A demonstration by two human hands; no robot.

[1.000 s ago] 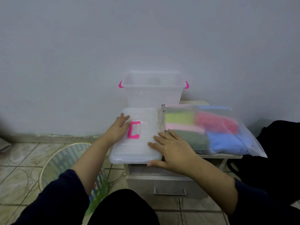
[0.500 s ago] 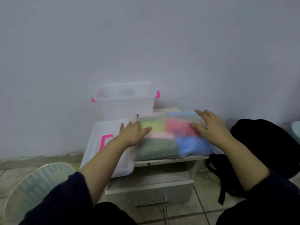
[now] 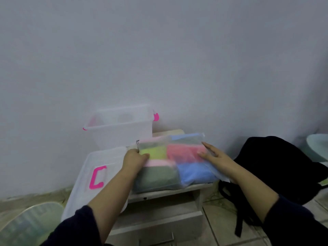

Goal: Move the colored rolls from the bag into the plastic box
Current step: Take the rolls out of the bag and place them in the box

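A clear zip bag (image 3: 188, 139) lies on a small white cabinet (image 3: 170, 192), packed with colored rolls: yellow-green (image 3: 156, 152), red (image 3: 182, 154), blue (image 3: 193, 173), dark green (image 3: 156, 176) and pink. My left hand (image 3: 134, 159) grips the bag's left edge near its top corner. My right hand (image 3: 216, 158) rests flat on the bag's right side, fingers straight. The clear plastic box (image 3: 120, 128) with pink latches stands open behind, against the wall. Its lid (image 3: 88, 174) with a pink handle lies at the left, overhanging the cabinet.
A black backpack (image 3: 276, 167) sits on the floor right of the cabinet. A round glass surface (image 3: 30, 226) shows at the lower left. A pale object (image 3: 317, 146) peeks in at the right edge. The cabinet has a drawer with a metal handle below.
Both hands left the lid and went to the bag. My left hand now grips the bag's left edge; my right hand slid down along its right side. The view shifted right.
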